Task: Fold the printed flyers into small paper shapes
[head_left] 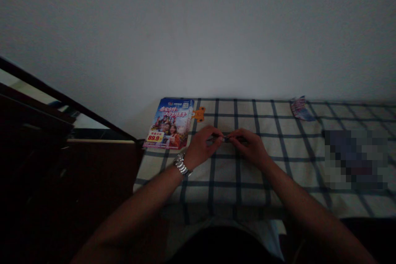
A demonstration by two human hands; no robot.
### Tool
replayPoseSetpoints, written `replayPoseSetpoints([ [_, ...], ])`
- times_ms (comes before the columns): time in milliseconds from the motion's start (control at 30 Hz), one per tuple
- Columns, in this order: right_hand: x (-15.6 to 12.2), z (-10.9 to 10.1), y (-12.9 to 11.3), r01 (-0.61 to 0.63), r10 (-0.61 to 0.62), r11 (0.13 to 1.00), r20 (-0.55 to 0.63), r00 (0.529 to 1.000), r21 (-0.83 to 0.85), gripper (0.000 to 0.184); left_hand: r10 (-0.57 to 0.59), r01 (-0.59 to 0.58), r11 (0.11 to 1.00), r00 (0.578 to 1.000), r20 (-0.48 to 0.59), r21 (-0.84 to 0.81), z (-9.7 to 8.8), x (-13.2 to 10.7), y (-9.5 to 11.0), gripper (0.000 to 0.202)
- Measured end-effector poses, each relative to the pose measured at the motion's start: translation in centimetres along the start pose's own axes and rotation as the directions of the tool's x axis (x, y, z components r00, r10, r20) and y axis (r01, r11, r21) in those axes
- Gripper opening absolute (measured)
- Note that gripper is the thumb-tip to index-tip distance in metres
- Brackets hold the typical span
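Both hands meet over the middle of a checked cloth [224, 173] that covers the table. My left hand [206, 143], with a metal watch [182, 165] on its wrist, pinches one side of a small dark item [225, 137]. From the other side my right hand [250, 145] pinches the same item between thumb and finger. It is too small and dim to name. Left of my hands lies a stack of printed flyers [169, 126], blue at the top with "89.9" near the bottom. An orange bear-shaped piece [199, 114] rests against the stack's right edge.
A pale wall [216, 37] rises behind the table. At the back right lies a folded or crumpled printed paper [301, 109]. A blurred-out dark object [354, 161] lies farther right. On the left is dark furniture [62, 189] with a slanting dark bar [68, 101].
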State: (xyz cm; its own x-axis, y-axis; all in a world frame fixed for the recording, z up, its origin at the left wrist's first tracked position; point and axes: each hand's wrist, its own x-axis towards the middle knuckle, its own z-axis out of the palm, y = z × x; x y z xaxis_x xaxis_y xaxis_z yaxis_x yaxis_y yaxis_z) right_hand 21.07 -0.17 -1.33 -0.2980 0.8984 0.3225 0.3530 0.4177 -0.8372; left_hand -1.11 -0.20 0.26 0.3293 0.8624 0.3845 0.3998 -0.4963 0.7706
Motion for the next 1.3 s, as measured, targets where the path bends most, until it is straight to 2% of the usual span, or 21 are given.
replayPoseSetpoints([
  [233, -0.12, 0.35, 0.0, 0.063, -0.062, 0.997, 0.02, 0.998, -0.054, 0.01, 0.044, -0.045, 0.998, 0.998, 0.034, 0.034, 0.16, 0.1, -0.08, 0.009],
  [567, -0.06, -0.04, -0.22, 0.039, -0.037, 0.997, 0.025, 0.999, -0.072, 0.014, 0.039, -0.039, 0.999, 0.999, 0.015, 0.012, -0.11, 0.14, 0.09, 0.011],
  [867, -0.12, 0.0, 0.16, 0.088, -0.087, 0.99, 0.011, 0.996, -0.11, 0.012, 0.057, -0.057, 0.998, 0.998, 0.007, 0.018, 0.16, 0.1, -0.12, 0.007],
  [1300, -0.01, 0.07, -0.09, 0.082, -0.08, 0.993, 0.028, 0.996, -0.086, 0.012, 0.065, -0.068, 0.995, 0.997, 0.038, 0.078, 0.18, 0.08, -0.31, 0.005],
])
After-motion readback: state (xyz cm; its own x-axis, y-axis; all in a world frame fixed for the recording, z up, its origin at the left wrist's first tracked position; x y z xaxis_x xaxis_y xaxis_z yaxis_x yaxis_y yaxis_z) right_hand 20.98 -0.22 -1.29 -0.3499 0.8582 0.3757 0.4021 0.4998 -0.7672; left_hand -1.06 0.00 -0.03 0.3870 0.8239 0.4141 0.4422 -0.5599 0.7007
